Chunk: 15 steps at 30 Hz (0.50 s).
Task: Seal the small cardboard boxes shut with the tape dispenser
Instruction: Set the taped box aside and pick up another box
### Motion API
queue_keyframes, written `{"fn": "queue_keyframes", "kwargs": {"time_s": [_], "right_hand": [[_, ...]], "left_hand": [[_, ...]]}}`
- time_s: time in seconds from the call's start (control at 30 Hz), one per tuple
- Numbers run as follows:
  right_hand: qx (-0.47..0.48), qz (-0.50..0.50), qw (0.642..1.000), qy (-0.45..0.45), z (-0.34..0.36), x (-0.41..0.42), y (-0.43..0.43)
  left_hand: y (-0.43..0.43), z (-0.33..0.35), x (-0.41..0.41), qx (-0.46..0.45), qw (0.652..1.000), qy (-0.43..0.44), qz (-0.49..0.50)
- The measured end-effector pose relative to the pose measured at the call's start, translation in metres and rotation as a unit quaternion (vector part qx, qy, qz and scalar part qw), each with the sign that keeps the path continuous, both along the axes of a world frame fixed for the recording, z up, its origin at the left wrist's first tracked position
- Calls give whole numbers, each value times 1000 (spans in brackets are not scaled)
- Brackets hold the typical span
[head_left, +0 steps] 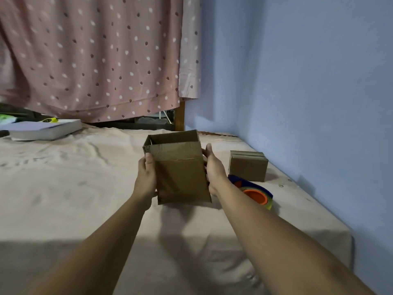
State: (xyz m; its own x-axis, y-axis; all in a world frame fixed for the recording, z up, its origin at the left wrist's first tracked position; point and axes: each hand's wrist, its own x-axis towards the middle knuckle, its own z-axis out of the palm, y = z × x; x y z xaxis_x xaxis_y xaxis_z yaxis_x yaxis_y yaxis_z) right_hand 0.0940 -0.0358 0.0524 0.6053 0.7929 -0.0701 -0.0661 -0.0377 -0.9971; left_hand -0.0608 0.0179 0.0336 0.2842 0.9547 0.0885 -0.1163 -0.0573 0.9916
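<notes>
Hanging dotted curtain, wrinkled pink sheet, blue wall, cardboard box

light: dim, cool indoor light with a bluish cast on the wall. direction: from ahead and to the left, judging by the shadows. shadows: soft patch under the cardboard box, falling toward the viewer on the bed; second box casts one rightward; broad dark band across the near bed. sharpness: soft throughout; curtain smeared at left edge. distortion: wide-angle bowing toward the borders.
</notes>
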Motion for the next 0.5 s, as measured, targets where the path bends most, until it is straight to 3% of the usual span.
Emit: {"fn": "queue_keyframes", "kwargs": {"time_s": [0.13, 0.33, 0.5], "right_hand": [[-26, 36, 998, 43, 16, -8, -23], [48, 8, 995, 88, 19, 3, -34], [32, 10, 992, 120, 20, 9, -31]], "left_hand": [[-5, 6, 1, 145, 986, 69, 52], [-14, 16, 7, 178, 981, 37, 70], [-1, 11, 8, 116, 991, 56, 33]]}}
